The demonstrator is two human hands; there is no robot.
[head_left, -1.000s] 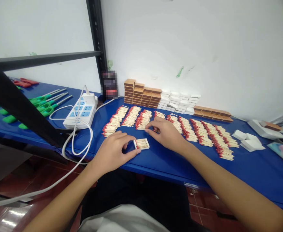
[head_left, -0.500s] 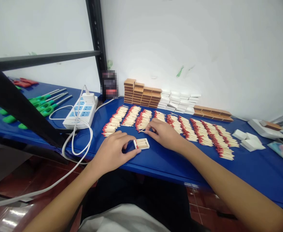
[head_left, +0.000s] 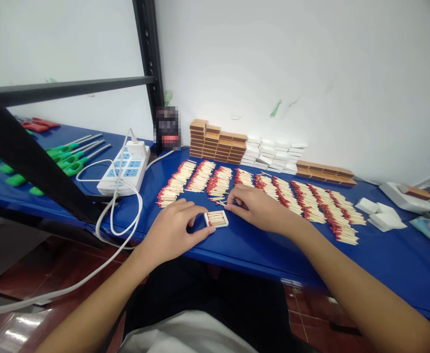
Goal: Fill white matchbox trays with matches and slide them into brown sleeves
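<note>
My left hand (head_left: 176, 229) grips the left end of a small white matchbox tray (head_left: 225, 223) between thumb and fingers. Several red-headed matches (head_left: 215, 218) lie side by side inside it. Just to the right and a little farther off, my right hand (head_left: 253, 206) is closed in a pinch on matches (head_left: 220, 201) at the near end of a match pile (head_left: 220, 181). How many it holds I cannot tell. More piles of matches (head_left: 286, 195) spread in rows to both sides.
Brown matchbox sleeves (head_left: 217, 144) and white trays (head_left: 272, 154) are stacked along the wall. Loose white trays (head_left: 380, 213) lie at right. A power strip (head_left: 127, 169) with white cables, a black shelf post (head_left: 46, 162) and green-handled lighters (head_left: 64, 159) are at left.
My right hand has shifted slightly right and nearer to me, with matches now pulled a little away from the pile's near end. My left hand keeps its hold on the tray.
</note>
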